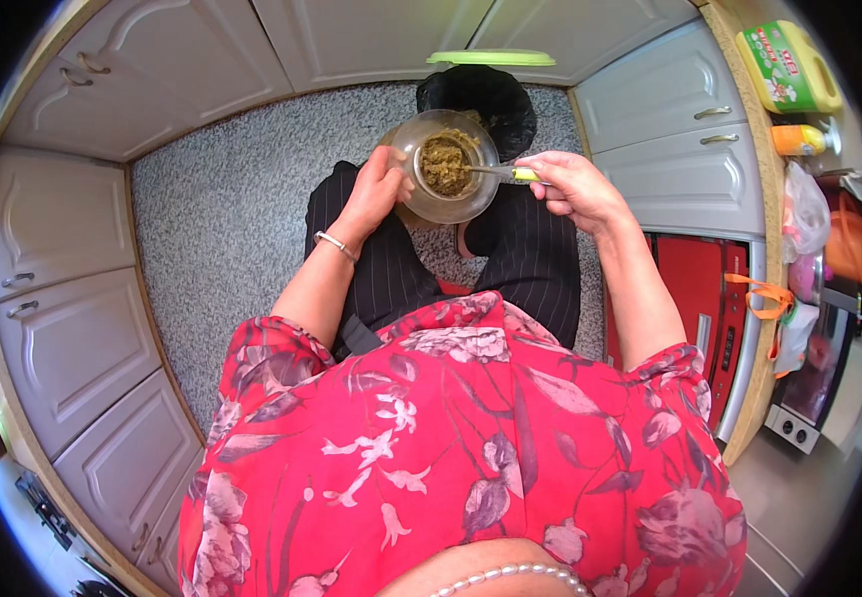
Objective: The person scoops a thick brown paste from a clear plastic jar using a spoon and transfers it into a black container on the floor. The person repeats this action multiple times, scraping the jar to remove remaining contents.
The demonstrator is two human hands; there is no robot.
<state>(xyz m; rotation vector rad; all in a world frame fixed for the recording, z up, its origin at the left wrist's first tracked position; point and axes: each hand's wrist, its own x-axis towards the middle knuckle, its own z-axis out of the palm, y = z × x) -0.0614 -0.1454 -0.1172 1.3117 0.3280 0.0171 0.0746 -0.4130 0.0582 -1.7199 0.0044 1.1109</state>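
Note:
A clear bowl (484,200) is held over my knees, its left rim gripped by my left hand (384,177). Brown-green mushy stuff (444,160) fills its middle; what it is made of I cannot tell. My right hand (574,186) grasps the yellow-green handle of a metal utensil (496,171), whose tip sits in the mush, so its head is hidden. Just beyond the bowl stands a bin lined with a black plastic bag (511,112), partly covered by the bowl. The bin's light-green lid (490,57) is raised behind it.
Grey cabinets (65,224) surround the speckled floor (214,224). On the right counter stand a yellow jug (811,67), an orange pump bottle (796,139) and a plastic bag (804,209). Below is a red appliance (688,298); an orange strap (763,295) overhangs the counter edge.

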